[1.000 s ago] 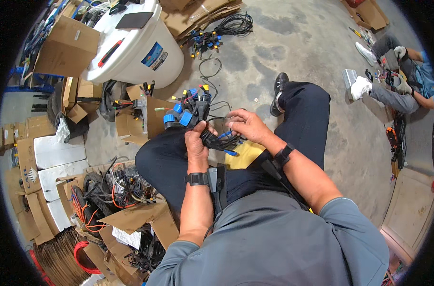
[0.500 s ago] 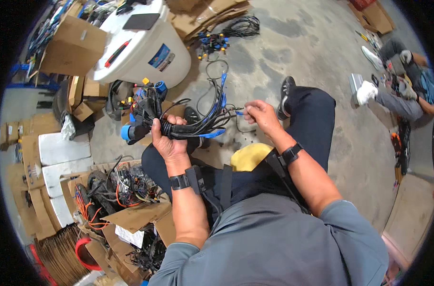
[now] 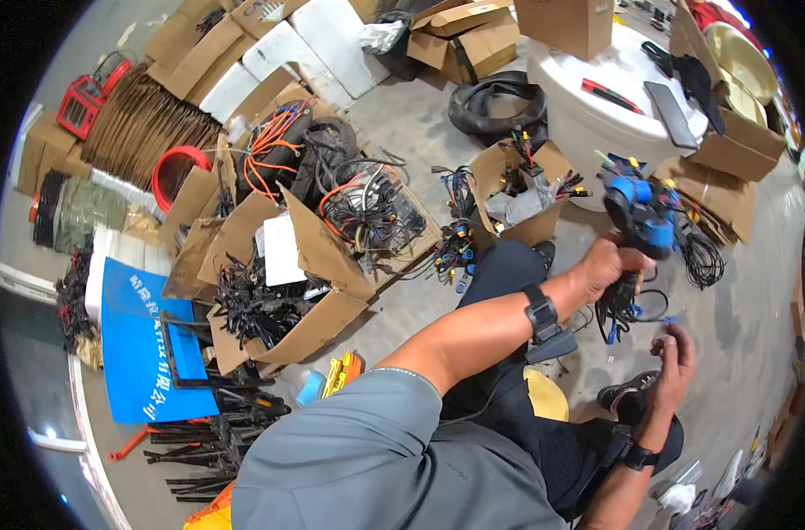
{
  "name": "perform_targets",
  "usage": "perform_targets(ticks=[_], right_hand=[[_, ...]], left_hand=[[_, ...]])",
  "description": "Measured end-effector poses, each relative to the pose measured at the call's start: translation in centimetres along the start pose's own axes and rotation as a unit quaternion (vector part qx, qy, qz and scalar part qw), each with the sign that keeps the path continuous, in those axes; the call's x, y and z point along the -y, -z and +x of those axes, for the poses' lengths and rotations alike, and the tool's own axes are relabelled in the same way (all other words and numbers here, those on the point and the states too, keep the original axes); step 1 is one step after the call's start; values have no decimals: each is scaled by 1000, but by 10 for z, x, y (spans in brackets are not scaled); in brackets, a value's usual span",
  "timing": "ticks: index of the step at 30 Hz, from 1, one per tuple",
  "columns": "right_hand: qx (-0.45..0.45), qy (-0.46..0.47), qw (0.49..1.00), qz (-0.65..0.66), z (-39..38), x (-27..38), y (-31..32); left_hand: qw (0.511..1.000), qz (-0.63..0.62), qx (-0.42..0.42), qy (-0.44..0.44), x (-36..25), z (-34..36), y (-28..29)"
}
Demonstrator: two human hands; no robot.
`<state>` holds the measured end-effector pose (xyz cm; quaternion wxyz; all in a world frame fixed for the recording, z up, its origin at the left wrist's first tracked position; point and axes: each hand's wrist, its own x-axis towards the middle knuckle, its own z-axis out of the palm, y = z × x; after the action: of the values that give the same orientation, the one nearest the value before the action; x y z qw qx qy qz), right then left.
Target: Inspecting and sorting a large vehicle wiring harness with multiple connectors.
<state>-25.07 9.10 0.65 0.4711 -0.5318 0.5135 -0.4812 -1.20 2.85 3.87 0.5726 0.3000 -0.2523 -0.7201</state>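
Note:
My left hand [image 3: 607, 263], arm stretched forward to the right, is closed around a bundle of black cables [image 3: 616, 307]. Thick blue and black connectors [image 3: 657, 231] stick out above the fist, slightly blurred. Below it the cables hang in loops with blue ends. My right hand [image 3: 676, 364] is just below and to the right, fingers loosely bent and thumb apart. A thin cable with a blue tip [image 3: 670, 320] reaches its fingertips; I see no firm grip on it.
An open cardboard box [image 3: 332, 309] of black cables lies left, beside tangled wires [image 3: 376, 212]. Ahead, a smaller box [image 3: 517, 221] holds connectors, near a white tub [image 3: 588, 132] with a red cutter [image 3: 612, 95] on its lid. A blue sheet [image 3: 146, 344] lies far left.
My view has swung left, bringing the boxes into the middle. The left hand still holds the cable bundle, now turned with its connectors upward. The right hand's fingers have loosened from their pinch.

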Motion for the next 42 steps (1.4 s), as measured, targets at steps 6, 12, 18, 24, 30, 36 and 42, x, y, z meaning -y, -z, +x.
perform_targets(ticks=[6,12,18,24,30,36,42], right_hand=[[85,14,993,-80,57,33,-14],[88,21,991,-95,104,4,2],[105,-15,987,-117,131,-21,18],[88,-4,981,-176,140,-21,36],[100,-58,973,-200,148,-34,47],[92,-30,971,-220,150,-66,67],[94,-65,960,-257,150,-59,51]], left_hand=[[998,46,25,42,24,33,-24],[998,47,49,10,43,77,-25],[996,43,44,58,48,97,-32],[992,98,32,71,52,116,-40],[996,25,46,65,63,122,-46],[994,59,61,75,78,127,-49],[989,91,73,89,78,124,-45]])
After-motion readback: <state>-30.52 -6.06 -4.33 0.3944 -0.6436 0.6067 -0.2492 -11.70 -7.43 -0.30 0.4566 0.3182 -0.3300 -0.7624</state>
